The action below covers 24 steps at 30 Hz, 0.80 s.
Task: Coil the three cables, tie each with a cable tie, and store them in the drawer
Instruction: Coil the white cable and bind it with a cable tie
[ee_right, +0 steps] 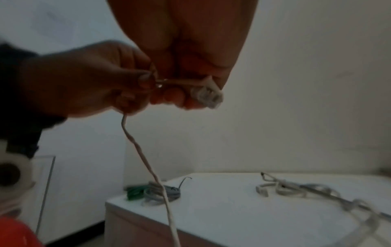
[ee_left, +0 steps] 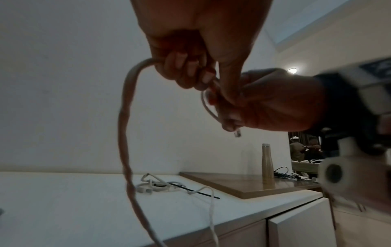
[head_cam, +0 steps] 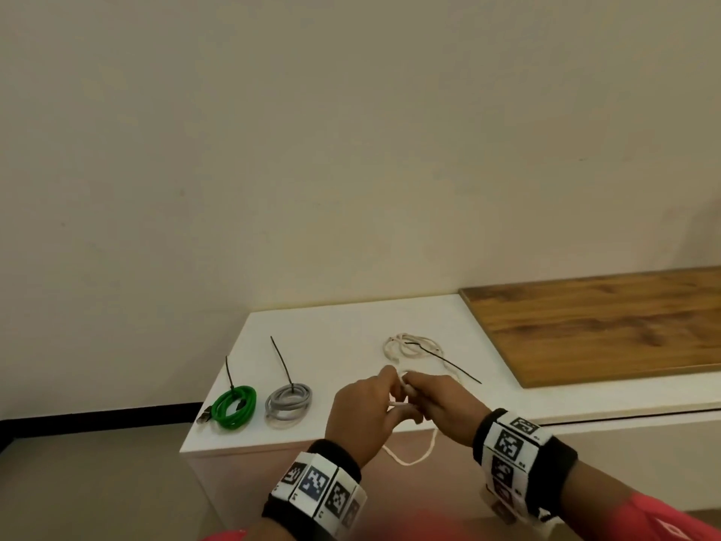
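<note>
Already coiled and tied on surface [head_cam: 351, 326]: two cables, green [head_cam: 234, 406] and grey [head_cam: 288, 402]. Third, white cable [head_cam: 413, 347], pinched in both grips, left [head_cam: 361, 413] and right [head_cam: 444, 404]; one loose tie [head_cam: 448, 363].

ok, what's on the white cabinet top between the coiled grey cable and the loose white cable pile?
Nothing lies there. Between the coiled grey cable and the loose white cable pile the white cabinet top is bare, clearest in the head view.
</note>
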Each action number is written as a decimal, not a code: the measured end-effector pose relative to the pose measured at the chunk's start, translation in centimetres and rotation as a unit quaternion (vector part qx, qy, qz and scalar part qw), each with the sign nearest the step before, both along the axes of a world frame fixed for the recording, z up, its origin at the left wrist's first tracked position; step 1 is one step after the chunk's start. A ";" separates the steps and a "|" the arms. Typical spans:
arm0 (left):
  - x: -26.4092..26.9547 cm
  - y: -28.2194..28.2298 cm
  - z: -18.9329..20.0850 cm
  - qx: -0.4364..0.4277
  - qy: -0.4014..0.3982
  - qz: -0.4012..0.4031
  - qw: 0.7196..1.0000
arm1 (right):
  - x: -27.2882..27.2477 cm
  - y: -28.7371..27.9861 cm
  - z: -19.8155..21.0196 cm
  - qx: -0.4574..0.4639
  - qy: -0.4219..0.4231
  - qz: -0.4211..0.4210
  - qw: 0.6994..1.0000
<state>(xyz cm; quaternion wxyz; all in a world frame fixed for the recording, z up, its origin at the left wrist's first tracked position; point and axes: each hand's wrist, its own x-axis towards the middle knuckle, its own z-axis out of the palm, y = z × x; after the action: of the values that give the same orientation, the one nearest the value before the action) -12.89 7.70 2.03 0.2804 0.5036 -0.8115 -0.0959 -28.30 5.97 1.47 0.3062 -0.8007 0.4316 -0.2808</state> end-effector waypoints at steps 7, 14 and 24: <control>0.6 -2.1 -1.9 0.094 0.063 -0.020 0.993 | -1.2 -2.4 -0.2 -0.001 0.155 0.026 0.988; -0.5 -5.3 -4.2 0.178 0.108 -0.016 0.978 | -3.2 -7.1 -0.9 0.042 0.257 -0.020 0.965; -3.1 -17.3 -5.4 0.101 -0.180 -0.046 0.977 | -6.9 -10.7 -6.7 0.063 0.325 -0.079 0.940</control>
<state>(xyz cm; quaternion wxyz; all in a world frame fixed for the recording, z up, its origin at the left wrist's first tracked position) -15.97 -9.56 -3.35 0.0727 0.5008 -0.8570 -0.0977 -35.24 -4.73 -5.20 0.1758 -0.7911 0.5859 -0.0012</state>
